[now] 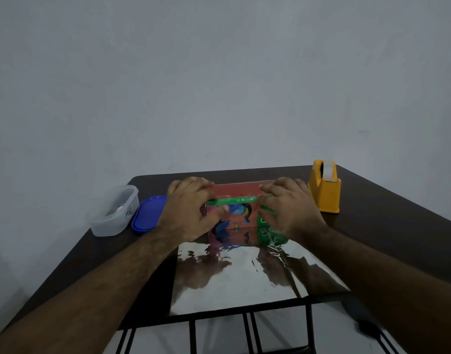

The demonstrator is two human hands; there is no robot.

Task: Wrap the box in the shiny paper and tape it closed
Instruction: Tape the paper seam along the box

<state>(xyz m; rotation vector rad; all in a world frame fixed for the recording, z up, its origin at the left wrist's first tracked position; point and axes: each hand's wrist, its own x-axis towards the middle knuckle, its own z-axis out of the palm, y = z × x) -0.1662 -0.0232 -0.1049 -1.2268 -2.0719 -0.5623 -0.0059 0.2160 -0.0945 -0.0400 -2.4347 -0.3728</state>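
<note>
A red box (238,203) with a green band and a colourful print stands on the far end of a sheet of shiny silver paper (244,279) on the dark table (388,226). My left hand (186,208) grips the box's left end, fingers curled over its top edge and thumb on the front face. My right hand (288,205) grips the right end the same way. The paper lies flat and stretches from the box toward me, mirroring the box and my arms.
A yellow tape dispenser (324,190) with a clear roll stands right of the box. At the left sit a clear plastic container (115,210) and its blue lid (149,214). The paper's near edge overhangs the table's front edge.
</note>
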